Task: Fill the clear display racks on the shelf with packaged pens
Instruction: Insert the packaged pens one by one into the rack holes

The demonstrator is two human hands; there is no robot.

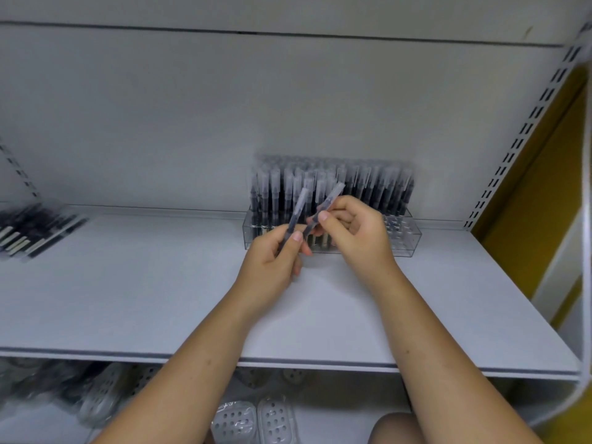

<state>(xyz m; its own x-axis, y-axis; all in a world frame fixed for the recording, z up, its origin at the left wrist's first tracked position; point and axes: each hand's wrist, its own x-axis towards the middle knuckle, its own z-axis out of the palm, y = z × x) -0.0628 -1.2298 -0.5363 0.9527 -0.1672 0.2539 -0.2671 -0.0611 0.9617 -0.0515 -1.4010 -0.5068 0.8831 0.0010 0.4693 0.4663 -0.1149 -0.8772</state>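
Observation:
A clear display rack (404,238) stands at the back of the white shelf (134,293), packed with several upright packaged pens (368,184). In front of it my left hand (272,261) pinches one packaged pen (296,213), its clear wrapper end pointing up. My right hand (355,232) pinches a second packaged pen (325,203), tilted up to the right. The two pens nearly cross just before the rack. My hands hide the rack's lower middle part.
A loose pile of packaged pens (32,229) lies at the shelf's far left. A slotted upright (525,129) bounds the shelf on the right, with a yellow wall beyond. Perforated plastic items (256,421) lie on the lower shelf.

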